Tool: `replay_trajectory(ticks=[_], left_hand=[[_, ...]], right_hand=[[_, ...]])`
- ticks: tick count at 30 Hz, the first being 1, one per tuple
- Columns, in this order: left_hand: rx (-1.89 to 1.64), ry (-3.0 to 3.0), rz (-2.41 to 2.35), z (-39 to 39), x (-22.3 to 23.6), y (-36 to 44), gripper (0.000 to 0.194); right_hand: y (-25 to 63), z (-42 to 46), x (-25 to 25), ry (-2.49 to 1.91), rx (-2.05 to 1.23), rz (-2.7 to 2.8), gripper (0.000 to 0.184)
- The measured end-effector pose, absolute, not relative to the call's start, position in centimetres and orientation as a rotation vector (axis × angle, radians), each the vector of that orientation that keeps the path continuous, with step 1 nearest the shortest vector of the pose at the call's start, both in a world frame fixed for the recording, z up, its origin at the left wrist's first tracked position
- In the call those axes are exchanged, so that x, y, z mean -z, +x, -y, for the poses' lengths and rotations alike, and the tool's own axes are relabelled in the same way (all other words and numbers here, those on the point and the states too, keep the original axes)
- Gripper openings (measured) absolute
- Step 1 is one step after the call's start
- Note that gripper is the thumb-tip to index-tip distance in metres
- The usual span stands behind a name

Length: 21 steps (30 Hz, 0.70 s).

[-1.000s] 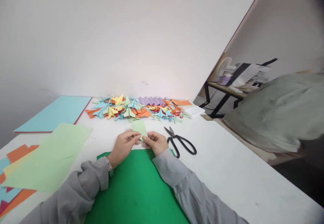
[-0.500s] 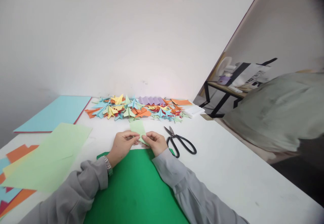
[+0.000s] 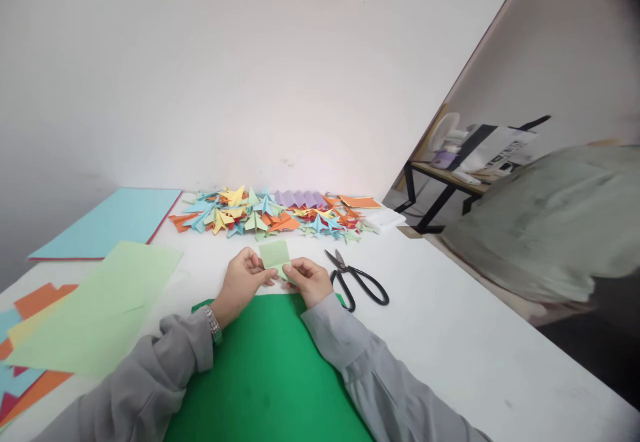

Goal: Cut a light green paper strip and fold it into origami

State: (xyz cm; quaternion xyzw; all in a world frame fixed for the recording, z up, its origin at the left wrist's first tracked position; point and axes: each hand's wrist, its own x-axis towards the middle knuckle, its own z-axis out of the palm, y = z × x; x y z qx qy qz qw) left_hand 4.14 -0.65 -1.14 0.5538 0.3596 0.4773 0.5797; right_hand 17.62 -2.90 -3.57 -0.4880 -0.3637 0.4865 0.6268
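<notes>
Fingers (image 3: 269, 274) of left hand (image 3: 240, 287) and right hand (image 3: 312, 282) pinch one small pale-green paper (image 3: 275, 254).

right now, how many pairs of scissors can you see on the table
1. The black-handled scissors lie with blades apart on the white table, just right of the right hand. Others could be hidden under the folded papers.

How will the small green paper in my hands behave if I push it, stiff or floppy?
Likely very light: the small green paper looks thin. It probably bends easily, as an apparent crease crosses it by the right hand. It may not droop much: the part past the left hand looks flat.
</notes>
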Motion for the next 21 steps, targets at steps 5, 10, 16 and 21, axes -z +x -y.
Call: replay_trajectory(ticks=[5, 10, 16, 21], left_hand=[[-1.116, 1.275, -0.837, 0.35, 1.47, 4.01, 0.039], [-1.077, 1.255, -0.839, 0.27, 1.6, 3.96, 0.039], [-1.058, 1.247, -0.829, 0.32, 1.51, 3.9, 0.038], [-1.054, 1.274, -0.844, 0.29, 1.72, 3.7, 0.036]], right_hand=[[17.76, 2.9, 3.62, -1.116, -1.143, 0.843, 0.03], [17.85, 2.86, 3.94, -1.096, -1.153, 0.841, 0.027], [17.89, 2.66, 4.18, -1.105, -1.175, 0.803, 0.028], [17.9, 2.48, 4.23, -1.071, -1.192, 0.752, 0.026]])
